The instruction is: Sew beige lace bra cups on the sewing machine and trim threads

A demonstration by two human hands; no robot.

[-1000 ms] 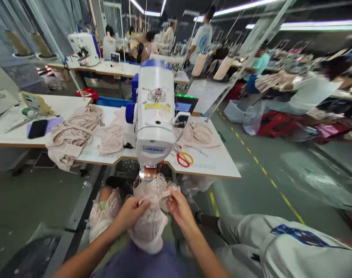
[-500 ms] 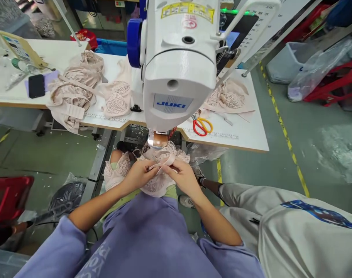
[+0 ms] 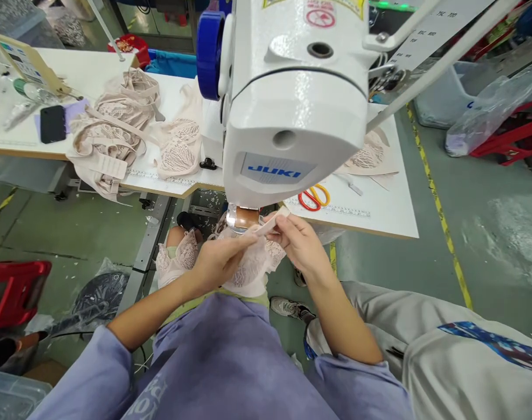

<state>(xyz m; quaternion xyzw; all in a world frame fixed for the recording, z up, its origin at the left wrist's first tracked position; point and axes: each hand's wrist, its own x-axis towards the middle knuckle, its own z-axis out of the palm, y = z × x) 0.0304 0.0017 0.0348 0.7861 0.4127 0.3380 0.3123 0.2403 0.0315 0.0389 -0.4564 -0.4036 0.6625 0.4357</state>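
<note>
The machine [image 3: 292,128] is big and white, with a blue wheel [image 3: 210,55] on its left side. The strap [image 3: 272,221] is just in front of the machine, low down, near its brown plate [image 3: 247,218]. It is pale pink and goes from one hand to the other.

The left hand [image 3: 220,256] is in front of the machine, with its fingers pinched on the near end of the strap. The right hand [image 3: 303,242] pinches the other end between thumb and fingers, and a bit of strap pokes out past the thumb. Lacy cloth [image 3: 248,271] hangs below the hands, in front of the machine. I cannot tell if the strap is joined to it. More lace [image 3: 178,256] lies over the knee, to the left of the machine's front.

On the table [image 3: 397,216], the scissors [image 3: 312,198] lie just right of the machine, with one red loop and one orange. A lace piece [image 3: 366,151] is behind them, partly hidden by the machine. Left of the machine are a black clip [image 3: 207,164], a lace cup [image 3: 181,146], a pink pile [image 3: 117,134] and, farthest off, a phone [image 3: 53,124]. A person in pale pants [image 3: 467,361] is to the right, nearer than the machine.
</note>
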